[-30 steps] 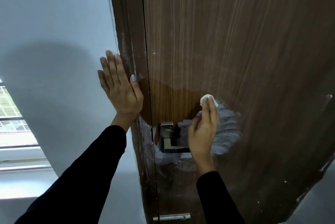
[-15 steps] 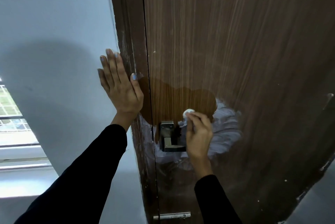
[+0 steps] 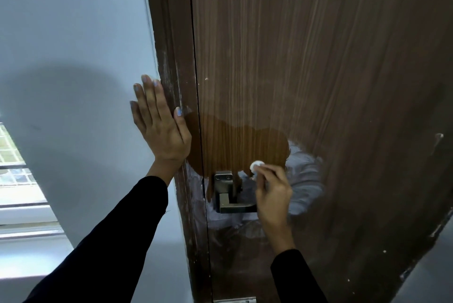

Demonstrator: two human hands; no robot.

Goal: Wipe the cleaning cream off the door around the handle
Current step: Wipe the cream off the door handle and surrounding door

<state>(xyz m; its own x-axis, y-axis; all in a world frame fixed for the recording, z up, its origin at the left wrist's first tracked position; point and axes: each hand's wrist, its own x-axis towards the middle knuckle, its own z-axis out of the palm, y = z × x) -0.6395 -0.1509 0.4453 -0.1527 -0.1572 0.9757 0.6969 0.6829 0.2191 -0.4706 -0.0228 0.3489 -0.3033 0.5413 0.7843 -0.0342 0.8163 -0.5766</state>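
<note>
Head view: the right hand (image 3: 272, 195) has its fingers (image 3: 266, 171) pinched together on a small white pad (image 3: 256, 165), pressed to the door (image 3: 318, 57) just above and to the right of the handle (image 3: 231, 201). The pad looks soft and light (cotton or tissue, hard to tell), so it should squash flat under the fingertips and wants a firm pinch to stay put. The cleaning cream (image 3: 304, 185) lies as a pale smear right of and below these fingers; above them the wood is already dark and clear. The metal handle, stiff and square-edged, sits just left of the knuckles and could snag the pad. Open door surface lies to the right and below. The left hand (image 3: 160, 128) is flat, fingers straight and close together, on the wall (image 3: 73, 57) beside the frame (image 3: 171, 45), holding nothing
</note>
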